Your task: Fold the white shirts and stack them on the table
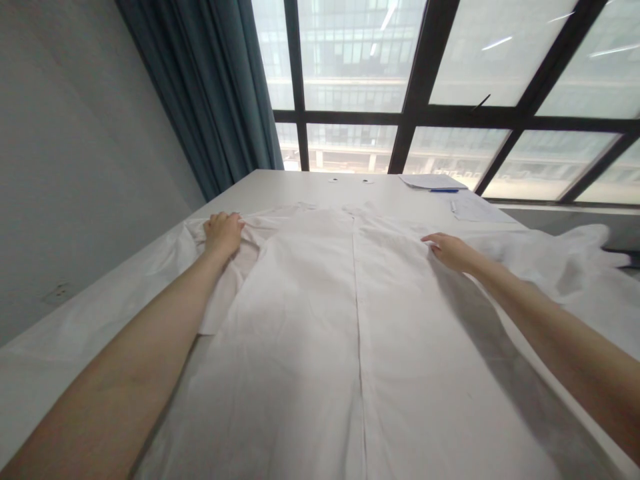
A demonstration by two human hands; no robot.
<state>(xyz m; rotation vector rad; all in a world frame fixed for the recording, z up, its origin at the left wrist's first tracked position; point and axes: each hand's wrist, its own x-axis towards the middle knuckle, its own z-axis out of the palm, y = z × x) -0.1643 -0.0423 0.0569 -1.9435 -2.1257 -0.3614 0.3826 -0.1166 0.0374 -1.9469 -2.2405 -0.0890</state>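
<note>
A long white coat [300, 300] with a buttoned front seam lies spread out before me, its collar end toward the window. My left hand [223, 233] is closed on the fabric near the left shoulder and sleeve, where the cloth is bunched and folded over. At the right shoulder edge, my right hand [447, 251] pinches the cloth between thumb and fingers, the index finger reaching forward. Beyond that hand, blurred thin white material [565, 260] puffs up to the right. Whether it is the coat's sleeve I cannot tell.
The coat rests on a white table [290, 183]. Papers [433, 181] and a blue pen [444, 191] lie at its far right, with another sheet [480, 209] nearer. A blue curtain [215, 80] and grey wall [75, 147] stand left; dark-framed windows [405, 117] rise behind.
</note>
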